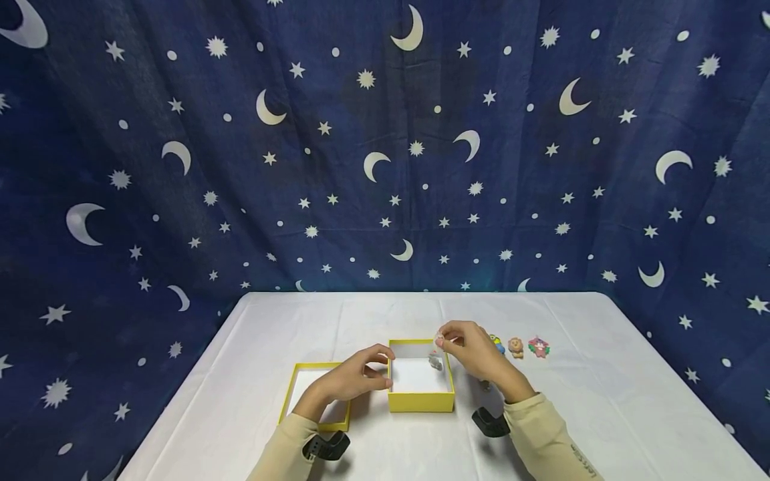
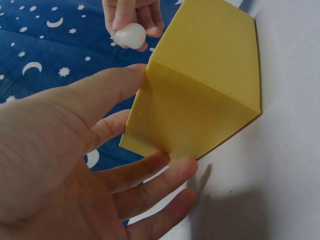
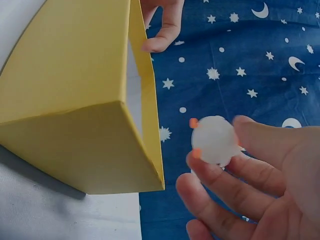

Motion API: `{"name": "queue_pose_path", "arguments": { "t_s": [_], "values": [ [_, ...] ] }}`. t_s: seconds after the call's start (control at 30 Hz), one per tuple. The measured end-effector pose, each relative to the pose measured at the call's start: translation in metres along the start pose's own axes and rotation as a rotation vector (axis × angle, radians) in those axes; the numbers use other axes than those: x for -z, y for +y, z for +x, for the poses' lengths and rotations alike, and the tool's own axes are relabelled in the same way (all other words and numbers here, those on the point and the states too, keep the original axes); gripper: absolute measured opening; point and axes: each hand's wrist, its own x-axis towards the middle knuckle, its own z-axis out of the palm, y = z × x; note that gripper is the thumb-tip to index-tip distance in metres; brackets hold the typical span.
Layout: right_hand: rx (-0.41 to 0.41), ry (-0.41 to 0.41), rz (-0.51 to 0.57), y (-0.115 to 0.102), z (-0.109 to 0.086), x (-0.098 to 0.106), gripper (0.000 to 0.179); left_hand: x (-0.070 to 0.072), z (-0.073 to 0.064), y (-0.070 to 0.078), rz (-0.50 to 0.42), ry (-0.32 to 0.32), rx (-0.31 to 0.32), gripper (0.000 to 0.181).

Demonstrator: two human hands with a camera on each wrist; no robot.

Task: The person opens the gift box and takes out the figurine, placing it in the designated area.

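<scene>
A yellow box (image 1: 421, 402) with a white inside stands open-topped on the table. My left hand (image 1: 355, 375) holds its left side, thumb at the near top corner and other fingers along the wall toward the back. Over the box's right rim, my right hand (image 1: 472, 347) pinches a small white round figurine (image 3: 215, 141) with orange feet between thumb and fingers. A small grey figurine (image 1: 435, 361) shows inside the box, near its right wall.
A shallow yellow-rimmed lid (image 1: 292, 394) lies left of the box, partly under my left forearm. Right of my right hand are a yellow-and-blue figurine (image 1: 496, 343), a lion figurine (image 1: 515, 347) and a pink star-shaped figurine (image 1: 539, 347). A starry curtain (image 1: 337, 187) hangs behind the table.
</scene>
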Motion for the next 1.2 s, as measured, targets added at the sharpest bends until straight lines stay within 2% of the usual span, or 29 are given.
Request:
{"name": "queue_pose_path", "arguments": {
  "t_s": [0.13,0.3,0.57,0.97,1.2],
  "values": [
    [0.021,-0.003,0.04,0.001,0.0,0.001,0.022,0.001,0.0,-0.001,0.005,0.005,-0.007,0.042],
    [0.05,-0.033,0.066,0.005,-0.002,0.002,0.022,0.002,-0.001,-0.002,0.003,0.003,-0.016,0.042],
    [0.124,-0.07,0.185,0.011,-0.003,0.007,0.026,0.001,-0.001,0.0,-0.001,-0.001,-0.017,0.042],
    [0.165,-0.033,0.283,0.015,-0.003,0.009,0.029,0.0,-0.001,0.002,0.007,-0.003,-0.011,0.042],
    [0.19,-0.005,0.277,0.017,-0.002,0.009,0.029,0.0,0.001,0.001,0.016,-0.002,-0.011,0.043]
  ]
}}
